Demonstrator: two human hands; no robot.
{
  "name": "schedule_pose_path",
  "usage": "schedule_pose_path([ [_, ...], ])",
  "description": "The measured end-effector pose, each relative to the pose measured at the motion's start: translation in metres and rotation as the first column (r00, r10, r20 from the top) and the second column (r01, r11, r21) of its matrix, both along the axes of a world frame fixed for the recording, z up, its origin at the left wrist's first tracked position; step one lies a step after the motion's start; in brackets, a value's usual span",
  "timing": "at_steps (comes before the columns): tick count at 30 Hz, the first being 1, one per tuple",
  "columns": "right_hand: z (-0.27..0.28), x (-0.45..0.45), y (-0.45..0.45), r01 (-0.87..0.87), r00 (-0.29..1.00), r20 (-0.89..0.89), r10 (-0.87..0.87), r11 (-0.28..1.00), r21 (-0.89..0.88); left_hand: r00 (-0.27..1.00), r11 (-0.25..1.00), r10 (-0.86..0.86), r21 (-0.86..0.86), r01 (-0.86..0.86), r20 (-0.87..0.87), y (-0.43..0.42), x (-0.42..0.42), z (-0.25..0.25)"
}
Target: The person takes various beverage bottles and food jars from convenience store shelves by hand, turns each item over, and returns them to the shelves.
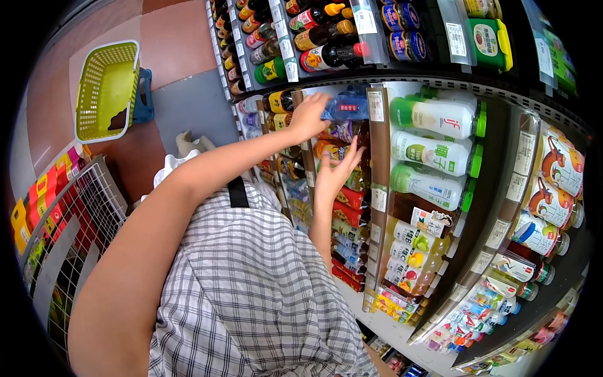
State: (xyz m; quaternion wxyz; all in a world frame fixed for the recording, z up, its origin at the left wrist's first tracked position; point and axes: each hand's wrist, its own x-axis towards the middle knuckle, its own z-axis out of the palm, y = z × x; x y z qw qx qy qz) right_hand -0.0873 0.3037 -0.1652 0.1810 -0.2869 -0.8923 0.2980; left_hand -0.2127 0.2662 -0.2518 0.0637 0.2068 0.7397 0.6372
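Note:
My left hand [308,118] reaches across to the shelf, its fingers closed about the near end of a blue bottle [347,107] with a small red label. Some motion blur softens that bottle and the fingertips. Just below it in the view, my right hand [339,168] is held with fingers apart and nothing in them. It is close to a row of orange-labelled drink bottles [333,149], and I cannot tell whether it touches them. Red packs [352,207] lie further along the same shelf row.
White bottles with green caps [440,119] stand on the neighbouring shelf. Sauce bottles [323,56] and blue cans [402,45] fill the shelves at the top. On the tiled floor is a yellow-green basket [94,94]. A wire rack [103,188] with packets is at the left.

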Motion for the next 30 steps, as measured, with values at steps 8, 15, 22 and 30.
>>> schedule_pose_path([
  [8, 0.01, 0.018, -0.017, 0.002, 1.0, 0.025, 0.0, 0.997, -0.081, 0.965, 0.987, -0.139, -0.11, 0.117, -0.222, 0.038, -0.031, 0.02],
  [15, 0.01, 0.032, -0.018, 0.009, 0.999, 0.038, -0.003, 0.99, -0.141, 0.946, 0.974, -0.187, -0.175, 0.143, -0.265, 0.043, -0.043, 0.021],
  [22, 0.006, 0.035, -0.019, 0.027, 0.998, 0.055, -0.019, 0.986, -0.163, 0.984, 0.997, -0.041, -0.068, 0.03, -0.173, 0.033, -0.041, 0.022],
  [30, -0.001, 0.035, -0.022, 0.008, 0.999, 0.042, 0.0, 0.981, -0.194, 0.997, 0.997, 0.071, 0.006, -0.071, -0.041, 0.007, -0.048, 0.029],
])
